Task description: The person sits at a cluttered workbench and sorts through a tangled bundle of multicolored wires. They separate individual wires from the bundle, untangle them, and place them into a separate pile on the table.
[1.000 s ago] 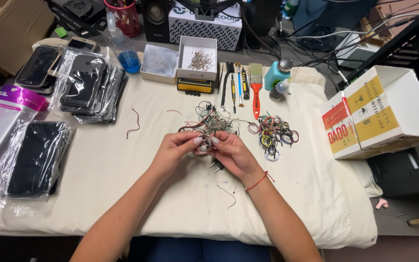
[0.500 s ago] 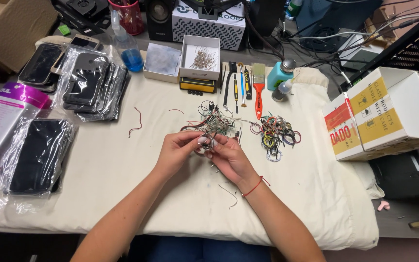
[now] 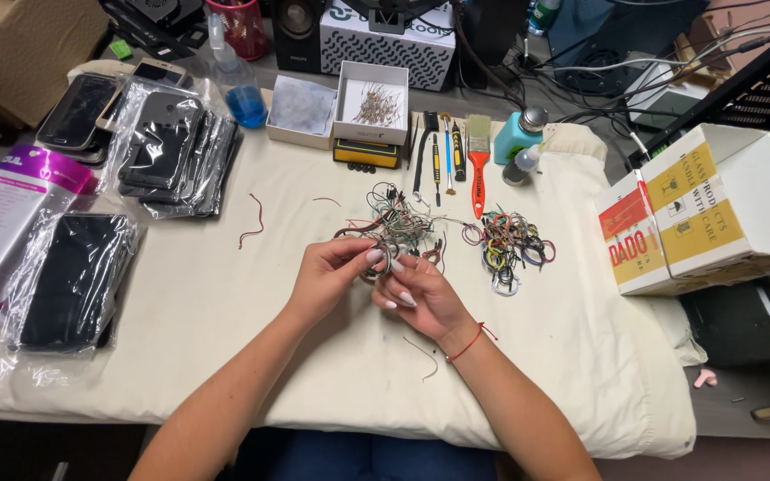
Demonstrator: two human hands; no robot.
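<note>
Both hands meet over the middle of a cream cloth-covered table (image 3: 225, 312). My left hand (image 3: 331, 272) and my right hand (image 3: 421, 294) pinch a small coil of thin wire (image 3: 385, 258) between their fingertips. The coil trails into a tangled heap of thin coloured wires (image 3: 398, 223) just beyond the fingers. A second pile of neatly wound coloured wire loops (image 3: 510, 245) lies to the right of the hands. A red string bracelet circles my right wrist.
Bagged black phone parts (image 3: 73, 276) and phones (image 3: 171, 151) lie at the left. Two small white boxes (image 3: 372, 102), hand tools, an orange-handled brush (image 3: 478, 169), a blue spray bottle (image 3: 241, 93) and a teal bottle (image 3: 519, 134) stand at the back. A cardboard box (image 3: 715, 205) sits at the right. Loose wire bits (image 3: 251, 223) lie on the cloth.
Both hands have stayed in the same spot; the fingers have shifted slightly on the wire coil.
</note>
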